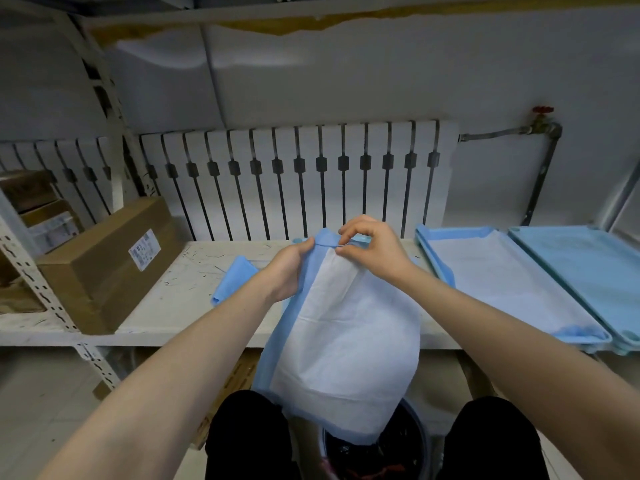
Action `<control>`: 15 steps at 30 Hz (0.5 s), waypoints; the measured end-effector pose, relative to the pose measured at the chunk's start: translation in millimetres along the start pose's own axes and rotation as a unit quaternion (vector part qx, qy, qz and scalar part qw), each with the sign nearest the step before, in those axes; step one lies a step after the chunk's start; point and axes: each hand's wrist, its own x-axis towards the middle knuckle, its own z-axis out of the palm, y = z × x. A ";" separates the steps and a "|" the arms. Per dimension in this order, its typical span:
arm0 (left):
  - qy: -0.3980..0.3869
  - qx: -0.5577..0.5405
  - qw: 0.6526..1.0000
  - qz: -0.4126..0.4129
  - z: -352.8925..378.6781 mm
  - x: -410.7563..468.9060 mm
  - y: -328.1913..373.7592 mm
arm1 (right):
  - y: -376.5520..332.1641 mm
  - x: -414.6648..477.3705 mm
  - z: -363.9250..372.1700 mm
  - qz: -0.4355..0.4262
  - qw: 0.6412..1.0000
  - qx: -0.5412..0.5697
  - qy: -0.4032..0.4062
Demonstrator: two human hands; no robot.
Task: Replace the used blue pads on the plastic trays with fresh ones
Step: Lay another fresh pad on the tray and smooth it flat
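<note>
A blue-edged pad with a white face hangs in front of me, partly unfolded, its lower end draping past the shelf edge toward my knees. My left hand grips its left blue border near the top. My right hand pinches the top edge with fingertips. Behind the pad, a tray rim barely shows. To the right, a blue plastic tray holds a white-faced pad. Beside it lies a teal tray with no pad visible. A folded blue pad rests on the shelf at the left.
A long cardboard box lies on the white shelf at the left, by the perforated rack post. A radiator lines the wall behind. A dark bin stands on the floor between my legs.
</note>
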 end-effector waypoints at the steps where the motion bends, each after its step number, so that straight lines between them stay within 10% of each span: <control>1: -0.009 -0.007 1.000 -0.002 0.0 -0.8 0.1 | -0.3 1.3 0.8 0.000 1.000 -0.006 -0.003; 15: -0.015 0.104 0.994 0.025 -1.7 6.3 -6.4 | 4.6 4.9 7.2 0.094 0.993 0.030 -0.065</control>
